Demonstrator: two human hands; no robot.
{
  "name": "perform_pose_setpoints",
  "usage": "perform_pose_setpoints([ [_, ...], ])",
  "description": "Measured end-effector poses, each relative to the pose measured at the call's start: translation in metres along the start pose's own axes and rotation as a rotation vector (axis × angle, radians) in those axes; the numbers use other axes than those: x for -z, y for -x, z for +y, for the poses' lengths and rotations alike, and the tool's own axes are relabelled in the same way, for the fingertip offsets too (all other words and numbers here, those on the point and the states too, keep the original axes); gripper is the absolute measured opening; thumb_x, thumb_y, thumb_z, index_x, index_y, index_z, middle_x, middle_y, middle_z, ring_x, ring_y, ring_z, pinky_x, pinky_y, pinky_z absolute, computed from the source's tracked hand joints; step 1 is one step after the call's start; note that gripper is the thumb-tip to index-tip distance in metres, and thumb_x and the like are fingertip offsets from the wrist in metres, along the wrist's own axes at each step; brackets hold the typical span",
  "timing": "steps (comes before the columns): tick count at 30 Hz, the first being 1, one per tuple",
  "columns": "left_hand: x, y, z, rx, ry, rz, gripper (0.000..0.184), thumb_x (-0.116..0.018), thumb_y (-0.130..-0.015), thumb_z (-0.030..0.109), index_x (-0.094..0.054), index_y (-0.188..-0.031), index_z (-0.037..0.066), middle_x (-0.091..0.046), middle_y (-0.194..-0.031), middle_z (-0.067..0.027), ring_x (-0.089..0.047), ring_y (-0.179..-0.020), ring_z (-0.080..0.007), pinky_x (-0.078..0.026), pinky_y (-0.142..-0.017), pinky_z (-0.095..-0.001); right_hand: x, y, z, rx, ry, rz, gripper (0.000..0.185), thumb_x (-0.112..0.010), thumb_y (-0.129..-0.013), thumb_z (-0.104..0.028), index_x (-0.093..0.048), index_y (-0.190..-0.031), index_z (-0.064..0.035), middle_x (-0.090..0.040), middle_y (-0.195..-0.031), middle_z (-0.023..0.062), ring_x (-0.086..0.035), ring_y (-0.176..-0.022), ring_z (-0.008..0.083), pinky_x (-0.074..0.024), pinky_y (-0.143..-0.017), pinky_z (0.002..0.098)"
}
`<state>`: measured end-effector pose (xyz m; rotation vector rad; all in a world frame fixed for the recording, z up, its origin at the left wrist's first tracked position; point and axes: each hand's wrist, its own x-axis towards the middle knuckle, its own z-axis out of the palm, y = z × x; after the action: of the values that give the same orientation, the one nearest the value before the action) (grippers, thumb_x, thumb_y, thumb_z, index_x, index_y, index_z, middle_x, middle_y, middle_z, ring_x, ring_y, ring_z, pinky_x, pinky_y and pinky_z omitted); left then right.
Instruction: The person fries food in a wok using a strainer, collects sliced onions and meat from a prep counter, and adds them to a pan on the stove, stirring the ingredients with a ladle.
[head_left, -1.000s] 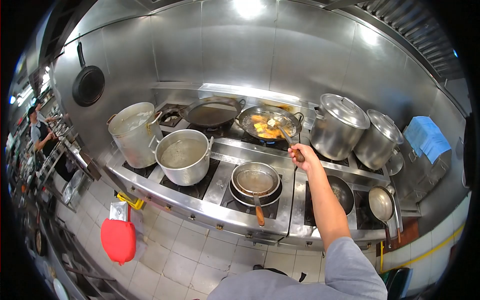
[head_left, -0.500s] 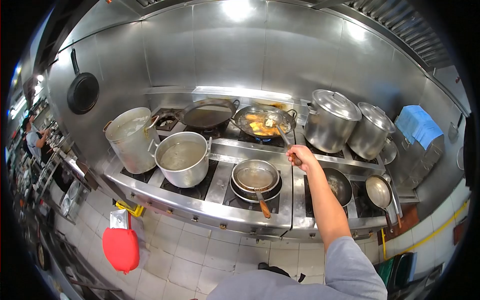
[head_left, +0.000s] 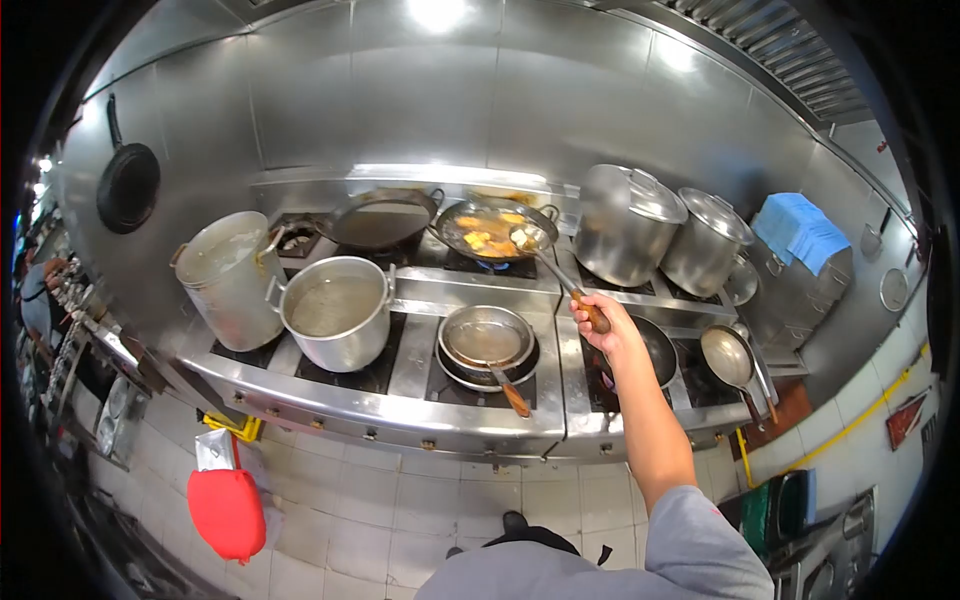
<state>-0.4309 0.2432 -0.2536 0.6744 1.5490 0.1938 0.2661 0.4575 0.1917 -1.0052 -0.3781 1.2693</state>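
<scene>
My right hand [head_left: 603, 322] is wrapped round the wooden handle of a long metal ladle [head_left: 560, 272]. The ladle's head rests inside a dark two-handled wok [head_left: 548, 238] on the back burner, with pale pieces of food in it. Yellow and orange pieces [head_left: 483, 242] lie in shiny liquid in the wok, and a blue flame burns beneath. Below my forearm, a black frying pan [head_left: 655, 352] sits on a front burner, partly hidden by the arm. My left hand is out of view.
A second wok [head_left: 375, 222], a tall pot [head_left: 228, 290] and a wide pot [head_left: 335, 312] stand to the left. Stacked pans [head_left: 487, 340] are in front. Two lidded stockpots [head_left: 628, 225] and a small pan [head_left: 727, 357] are right. A red-covered seat [head_left: 226, 513] stands on the floor.
The view has shifted, so the stove appears further left. My hand has drawn the ladle's head toward the right side of the wok, still gripping the handle.
</scene>
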Motion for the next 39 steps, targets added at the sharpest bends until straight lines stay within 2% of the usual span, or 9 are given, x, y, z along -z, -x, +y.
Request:
perform_pose_setpoints([
  [6, -0.007, -0.036, -0.004, 0.123, 0.075, -0.096, 0.032, -0.054, -0.086, 0.028, -0.052, -0.112, 0.009, -0.061, -0.094, -0.0085, -0.060, -0.072, -0.0256, -0.049, -0.056, -0.0385, 0.047, 0.132, 0.015, 0.094, -0.103, -0.035, 0.026, -0.055, -0.082, -0.008, -0.045, -0.106, -0.0034, -0.055, -0.087, 0.0097, -0.050, -0.060, 0.0097, -0.0402, -0.042, 0.0192],
  [15, -0.048, -0.063, 0.049, 0.055, -0.092, -0.121, 0.033, -0.056, -0.086, 0.029, -0.051, -0.112, 0.009, -0.060, -0.098, -0.0101, -0.061, -0.073, -0.0277, -0.051, -0.057, -0.0414, 0.111, 0.279, 0.036, -0.015, 0.407, 0.486, 0.050, -0.052, -0.081, -0.005, -0.041, -0.129, 0.0037, -0.056, -0.085, 0.0062, -0.052, -0.057, 0.0116, -0.0408, -0.042, 0.0240],
  [27, -0.058, -0.025, 0.054, -0.085, 0.019, 0.023, 0.032, -0.054, -0.088, 0.027, -0.051, -0.114, 0.010, -0.059, -0.096, -0.0087, -0.060, -0.076, -0.0245, -0.050, -0.058, -0.0389, 0.171, 0.255, 0.052, -0.119, 0.734, 0.583, 0.028, -0.056, -0.077, -0.004, -0.048, -0.104, -0.0011, -0.052, -0.064, 0.0045, -0.050, -0.047, 0.0118, -0.0347, -0.036, 0.0261],
  [31, -0.074, 0.020, -0.005, 0.017, 0.055, 0.095, 0.033, -0.053, -0.088, 0.027, -0.048, -0.115, 0.009, -0.058, -0.097, -0.0093, -0.060, -0.077, -0.0264, -0.050, -0.059, -0.0392, 0.218, 0.287, 0.041, -0.060, 0.665, 0.605, 0.064, -0.057, -0.076, -0.002, -0.035, -0.137, -0.0052, -0.049, -0.057, 0.0046, -0.043, -0.039, 0.0110, -0.0256, -0.032, 0.0242],
  [33, -0.095, 0.038, -0.039, 0.059, 0.077, 0.096, 0.033, -0.053, -0.088, 0.027, -0.047, -0.115, 0.009, -0.058, -0.099, -0.0102, -0.060, -0.077, -0.0274, -0.050, -0.060, -0.0406, 0.250, 0.287, 0.045, -0.019, 0.720, 0.522, 0.070, -0.057, -0.075, -0.003, -0.032, -0.140, -0.0036, -0.055, -0.065, 0.0075, -0.050, -0.046, 0.0145, -0.0351, -0.036, 0.0274],
  [35, -0.122, 0.060, -0.069, 0.104, 0.101, 0.103, 0.033, -0.052, -0.088, 0.027, -0.047, -0.115, 0.008, -0.058, -0.101, -0.0111, -0.060, -0.078, -0.0284, -0.051, -0.060, -0.0420, 0.291, 0.276, 0.057, 0.278, 1.426, 0.617, 0.067, -0.056, -0.073, -0.009, -0.036, -0.137, -0.0001, -0.063, -0.101, 0.0213, -0.063, -0.087, 0.0322, -0.0495, -0.074, 0.0356],
  [36, -0.139, 0.071, -0.084, 0.070, 0.132, 0.082, 0.033, -0.053, -0.088, 0.027, -0.046, -0.115, 0.008, -0.058, -0.102, -0.0117, -0.060, -0.078, -0.0289, -0.051, -0.061, -0.0430, 0.306, 0.272, 0.055, 0.262, 1.431, 0.616, 0.069, -0.057, -0.071, -0.011, -0.036, -0.136, 0.0012, -0.056, -0.118, 0.0259, -0.054, -0.111, 0.0373, -0.0410, -0.094, 0.0359],
  [37, -0.156, 0.083, -0.097, 0.037, 0.165, 0.062, 0.034, -0.053, -0.088, 0.027, -0.046, -0.115, 0.008, -0.058, -0.103, -0.0123, -0.060, -0.079, -0.0295, -0.051, -0.061, -0.0440, 0.324, 0.268, 0.054, 0.265, 1.426, 0.596, 0.069, -0.057, -0.071, -0.011, -0.036, -0.136, 0.0012, -0.056, -0.118, 0.0259, -0.054, -0.111, 0.0373, -0.0410, -0.094, 0.0359],
  [39, -0.199, 0.101, -0.115, 0.053, 0.124, 0.099, 0.036, -0.054, -0.089, 0.027, -0.048, -0.118, 0.008, -0.060, -0.100, -0.0111, -0.061, -0.078, -0.0272, -0.051, -0.060, -0.0439, 0.363, 0.255, 0.058, 0.277, 1.357, 0.509, 0.065, -0.056, -0.074, -0.004, -0.037, -0.137, 0.0003, -0.059, -0.082, 0.0082, -0.055, -0.058, 0.0167, -0.0459, -0.054, 0.0297],
])
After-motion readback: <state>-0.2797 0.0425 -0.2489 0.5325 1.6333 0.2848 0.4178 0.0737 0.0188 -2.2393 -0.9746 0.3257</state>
